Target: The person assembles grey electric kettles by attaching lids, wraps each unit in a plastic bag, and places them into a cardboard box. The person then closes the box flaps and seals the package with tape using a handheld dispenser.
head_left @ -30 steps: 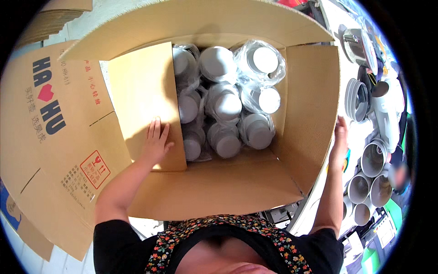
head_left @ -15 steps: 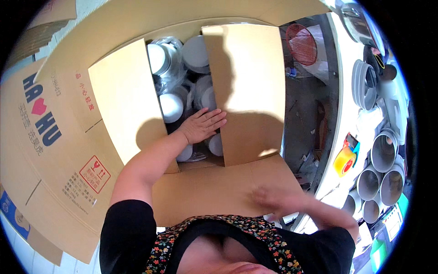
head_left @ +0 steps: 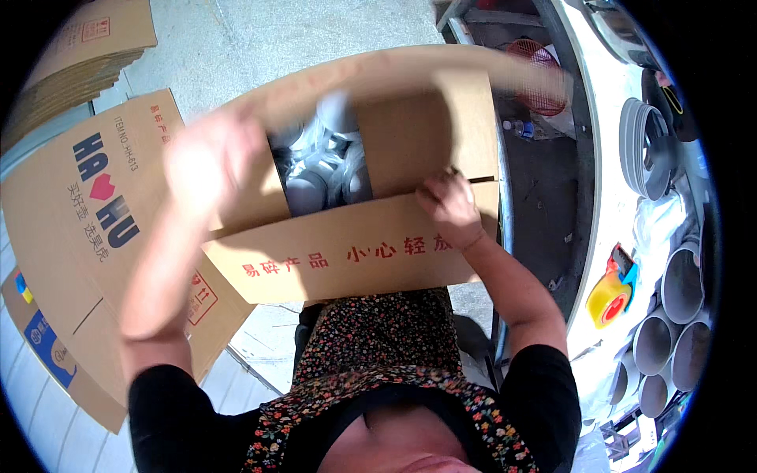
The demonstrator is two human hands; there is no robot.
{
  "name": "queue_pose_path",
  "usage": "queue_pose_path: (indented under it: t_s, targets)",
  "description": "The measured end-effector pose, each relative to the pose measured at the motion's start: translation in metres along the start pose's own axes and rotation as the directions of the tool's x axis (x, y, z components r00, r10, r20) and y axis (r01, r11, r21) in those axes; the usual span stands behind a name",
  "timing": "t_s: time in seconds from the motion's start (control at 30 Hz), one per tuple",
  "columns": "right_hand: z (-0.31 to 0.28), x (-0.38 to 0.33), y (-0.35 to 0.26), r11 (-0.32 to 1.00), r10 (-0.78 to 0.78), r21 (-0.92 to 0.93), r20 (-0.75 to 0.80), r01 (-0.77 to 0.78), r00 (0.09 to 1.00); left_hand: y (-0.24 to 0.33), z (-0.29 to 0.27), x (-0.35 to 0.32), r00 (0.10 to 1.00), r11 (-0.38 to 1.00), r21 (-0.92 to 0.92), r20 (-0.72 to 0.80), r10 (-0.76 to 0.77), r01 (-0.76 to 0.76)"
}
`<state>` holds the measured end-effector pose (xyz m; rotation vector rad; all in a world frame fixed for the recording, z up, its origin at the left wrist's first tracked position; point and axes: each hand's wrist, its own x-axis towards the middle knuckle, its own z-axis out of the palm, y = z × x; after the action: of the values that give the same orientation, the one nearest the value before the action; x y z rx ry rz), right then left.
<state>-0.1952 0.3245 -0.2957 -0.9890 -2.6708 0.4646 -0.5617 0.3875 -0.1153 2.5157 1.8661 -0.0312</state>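
A cardboard box (head_left: 347, 260) stands in front of me, its two side flaps folded in. Through the gap between them show several bottle-like items (head_left: 307, 193) with pale round tops, wrapped in clear plastic. My right hand (head_left: 453, 206) is closed over the upper edge of the near flap, toward its right end. My left hand (head_left: 206, 165), smeared by motion, is at the left end of the far flap (head_left: 339, 83); its fingers cannot be made out. That far flap is blurred too and leans over the opening.
Flattened cartons (head_left: 102, 181) lean at the left, and a cardboard stack (head_left: 95, 67) lies behind them. On the right-hand bench are a tape dispenser (head_left: 611, 296), grey cylinders (head_left: 658, 343) and stacked rings (head_left: 643, 150). A red mesh basket (head_left: 536, 75) sits below the bench.
The near flap has come up and inward under my right hand. My left hand has left the contents for the far flap, which has swung inward over the opening.
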Motion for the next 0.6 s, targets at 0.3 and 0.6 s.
queue_pose_path:
  t_s: [0.3,0.6]
  targets:
    - [-0.007,0.144,0.067,0.869,-0.236,-0.473,-0.141,0.144,0.961,0.086,0.173,-0.144,0.997,0.988,-0.142,0.061,-0.049,0.057]
    - [0.003,0.186,0.121,0.768,0.330,0.584,-0.007,-0.264,0.944,0.082,0.180,-0.133,0.997,0.982,-0.181,-0.050,-0.062,0.052]
